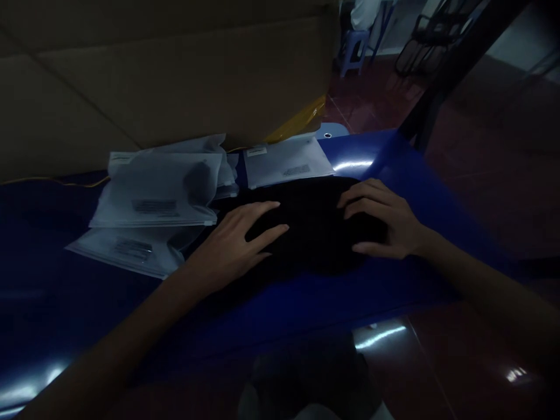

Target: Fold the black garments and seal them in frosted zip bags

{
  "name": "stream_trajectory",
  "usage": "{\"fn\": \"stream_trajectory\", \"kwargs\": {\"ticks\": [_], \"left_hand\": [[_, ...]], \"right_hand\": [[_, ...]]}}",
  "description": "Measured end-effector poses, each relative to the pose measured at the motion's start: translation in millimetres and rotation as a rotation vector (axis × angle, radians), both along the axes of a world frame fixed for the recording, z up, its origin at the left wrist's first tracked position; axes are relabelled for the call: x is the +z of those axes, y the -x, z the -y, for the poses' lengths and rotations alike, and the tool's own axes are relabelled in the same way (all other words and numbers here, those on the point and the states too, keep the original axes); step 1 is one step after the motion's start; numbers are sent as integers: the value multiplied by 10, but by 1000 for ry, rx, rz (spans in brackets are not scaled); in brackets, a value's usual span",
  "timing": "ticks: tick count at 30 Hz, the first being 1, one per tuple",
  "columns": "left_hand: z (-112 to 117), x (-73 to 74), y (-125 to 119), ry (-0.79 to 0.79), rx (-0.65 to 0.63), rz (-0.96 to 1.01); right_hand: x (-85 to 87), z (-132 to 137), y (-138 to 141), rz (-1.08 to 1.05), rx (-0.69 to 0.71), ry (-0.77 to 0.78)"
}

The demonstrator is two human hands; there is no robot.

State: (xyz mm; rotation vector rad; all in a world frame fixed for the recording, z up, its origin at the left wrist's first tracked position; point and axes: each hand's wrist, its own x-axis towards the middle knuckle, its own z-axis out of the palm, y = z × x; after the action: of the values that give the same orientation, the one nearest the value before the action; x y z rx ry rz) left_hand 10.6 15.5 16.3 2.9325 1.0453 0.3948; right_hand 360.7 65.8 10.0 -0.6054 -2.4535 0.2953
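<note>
A soft-looking black item [310, 227], probably cloth, lies on the blue table surface [315, 303]; its folds and kind are lost in the dark. My left hand [240, 239] rests on its left part, fingers spread and pointing right. On the right end lies my right hand [385, 219], fingers apart and slightly curved, with the thumb stretched toward the middle. Neither hand visibly grips the black item. Left of my left hand are frosted zip bags [161, 181], stacked unevenly, with dark printed labels. Another frosted bag [289, 160] lies flat just behind the black item.
A large cardboard box [175, 87] stands along the back, with yellow tape [297, 119] at its lower right corner. A dark metal post [464, 70] rises at the table's right end. Beyond are a blue stool [353, 49], a black chair [437, 35] and red floor tiles.
</note>
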Motion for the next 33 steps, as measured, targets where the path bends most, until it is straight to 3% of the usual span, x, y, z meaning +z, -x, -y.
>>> {"fn": "stream_trajectory", "kwargs": {"ticks": [2,5,10,13,21,28,33], "left_hand": [[101,102,33,-17,-16,-2],[300,192,148,127,-44,-67],[498,39,351,178,-80,0],[435,-36,382,127,-97,79],[40,65,152,30,-86,32],[147,-9,267,-57,-65,155],[171,116,278,184,37,283]], "right_hand": [[5,39,-70,42,52,1],[-89,92,-168,196,88,20],[-213,108,-244,65,103,28],[-174,95,-241,25,132,51],[-134,84,-230,41,19,-44],[-97,78,-276,-9,-52,-65],[-14,124,-327,-121,-191,97]]}}
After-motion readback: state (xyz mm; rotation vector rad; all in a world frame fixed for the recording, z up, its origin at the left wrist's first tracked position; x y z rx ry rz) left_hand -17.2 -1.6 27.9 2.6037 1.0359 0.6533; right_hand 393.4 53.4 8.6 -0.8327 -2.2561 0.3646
